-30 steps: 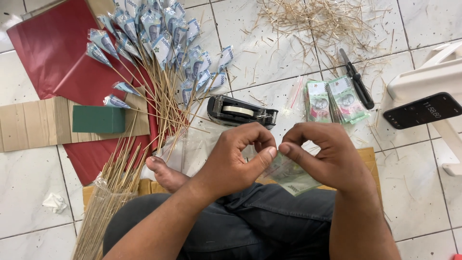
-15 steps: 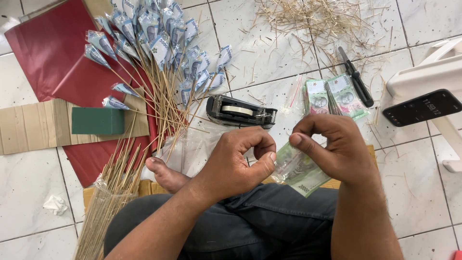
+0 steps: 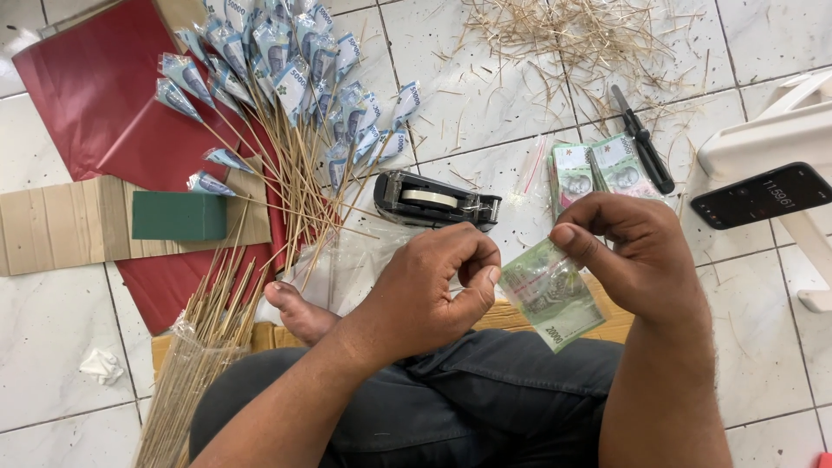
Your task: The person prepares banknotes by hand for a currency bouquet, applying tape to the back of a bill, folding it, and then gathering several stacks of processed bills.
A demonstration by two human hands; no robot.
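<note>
Green paper money (image 3: 549, 295) sits between the two hands, above the person's lap. The right hand (image 3: 637, 260) pinches the top edge of the note with thumb and fingers shut on it. The left hand (image 3: 433, 290) is curled in close, and its thumb tip touches the note's left edge, but I cannot tell if its grip really holds the note.

The person sits on the white tiled floor (image 3: 52, 347). Many notes rolled into little cones on thin sticks (image 3: 286, 95) lie on red paper (image 3: 95, 95). A black tape holder (image 3: 438, 201) is just past the hands. More flat notes (image 3: 594, 169) lie near a black cutter (image 3: 641, 139). Bare sticks (image 3: 204, 355) stand in a clear bag by the left knee.

I think the step is rolling this note into a cone. The next move needs both hands to curl it tight and keep it from springing open.
</note>
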